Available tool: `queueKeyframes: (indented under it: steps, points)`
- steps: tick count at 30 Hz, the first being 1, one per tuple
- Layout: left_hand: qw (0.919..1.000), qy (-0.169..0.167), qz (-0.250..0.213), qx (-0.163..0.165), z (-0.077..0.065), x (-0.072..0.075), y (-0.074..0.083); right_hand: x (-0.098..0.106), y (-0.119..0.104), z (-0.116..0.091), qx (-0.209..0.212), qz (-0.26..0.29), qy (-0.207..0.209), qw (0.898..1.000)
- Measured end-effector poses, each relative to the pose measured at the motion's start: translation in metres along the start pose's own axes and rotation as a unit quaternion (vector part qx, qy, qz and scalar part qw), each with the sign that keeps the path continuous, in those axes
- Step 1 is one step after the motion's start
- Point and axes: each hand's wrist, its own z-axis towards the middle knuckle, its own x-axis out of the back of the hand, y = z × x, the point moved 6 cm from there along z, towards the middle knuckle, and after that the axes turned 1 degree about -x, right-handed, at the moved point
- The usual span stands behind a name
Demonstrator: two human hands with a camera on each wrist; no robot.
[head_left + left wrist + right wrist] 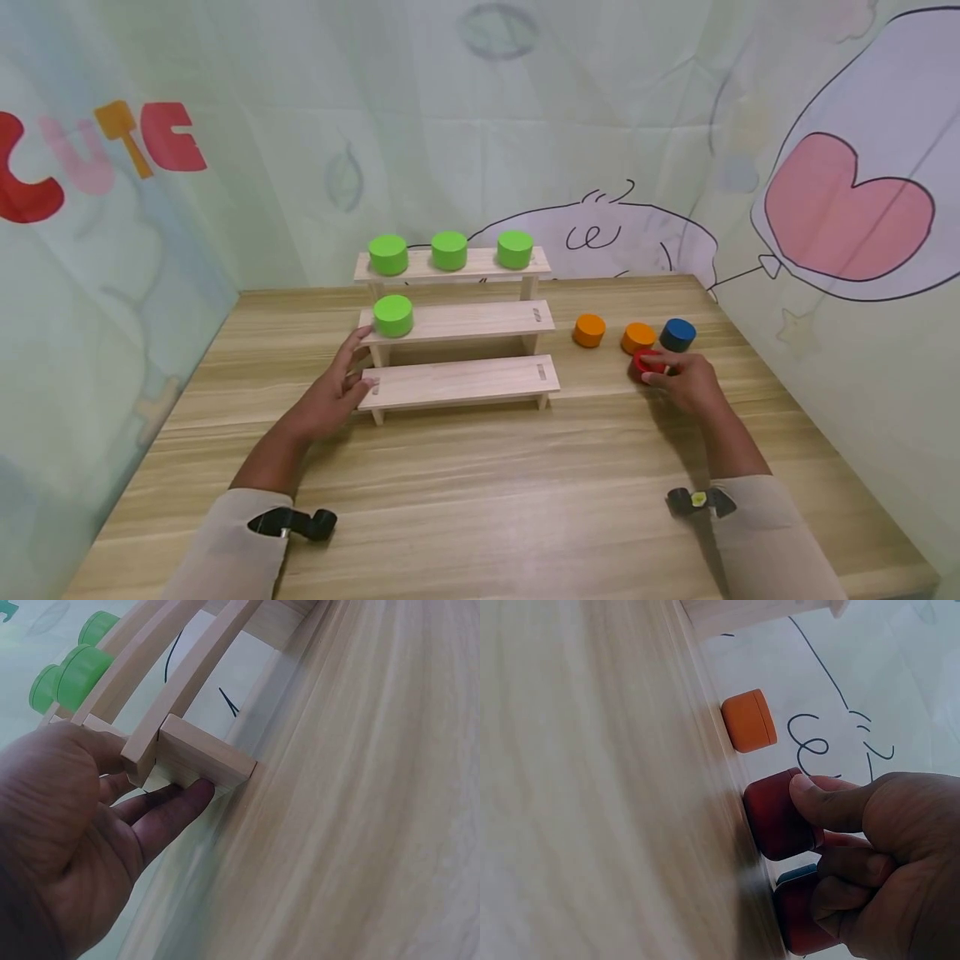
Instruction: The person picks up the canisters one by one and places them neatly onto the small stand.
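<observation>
The person's right hand (pixel 686 383) has a narrow grip, pinching a red disc (pixel 646 367) between thumb and fingers at the right of the stand (pixel 457 382). The disc is at the bench (pixel 480 508); whether its underside has left the surface cannot be told. The left hand (pixel 333 396) has its grip on the left end of the stand, thumb on the bottom step (pixel 457 382) and fingers about the end, probably to steady it.

Judged by how things lie, the work is setting discs out on the stand, and it is near the halfway mark. The top step (pixel 482 265) bears three green discs (pixel 449 251), spaced along its length, and looks finished. The middle step (pixel 480 321) has only a fourth green disc (pixel 393 317), at its left end, so the rest of that row seems left to fill. The bottom step carries no disc in view.

What remains lies on the bench to the right: the pinched red disc, a near orange disc (pixel 590 331) closest to the stand, a far orange disc (pixel 639 337) just behind the red one, and a blue disc (pixel 678 335) beside that. The right wrist view shows a second red disc (pixel 799 919) beneath the curled fingers, hidden from the head view. That makes five loose discs, which would suit two more on the middle step and three on the bottom, if each row is to match the top
</observation>
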Motion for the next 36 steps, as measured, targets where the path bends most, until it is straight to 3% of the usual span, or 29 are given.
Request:
queueKeyframes:
  steps: [15,23,29,36]
  points:
    - [1.0,0.0,-0.004,0.001,0.0,0.0,0.001,-0.001,-0.011,-0.007,-0.007,0.005,0.005,1.0]
    - [1.0,-0.004,-0.005,-0.001,0.0,0.001,0.001,0.004,-0.028,-0.015,0.07,0.038,0.06,0.995]
    - [1.0,-0.001,-0.001,-0.004,0.0,0.0,0.001,0.008,-0.037,-0.023,0.145,0.103,0.123,0.976]
    - [1.0,0.0,-0.001,-0.003,0.0,0.0,0.001,0.013,-0.049,-0.031,0.235,0.179,0.194,0.935]
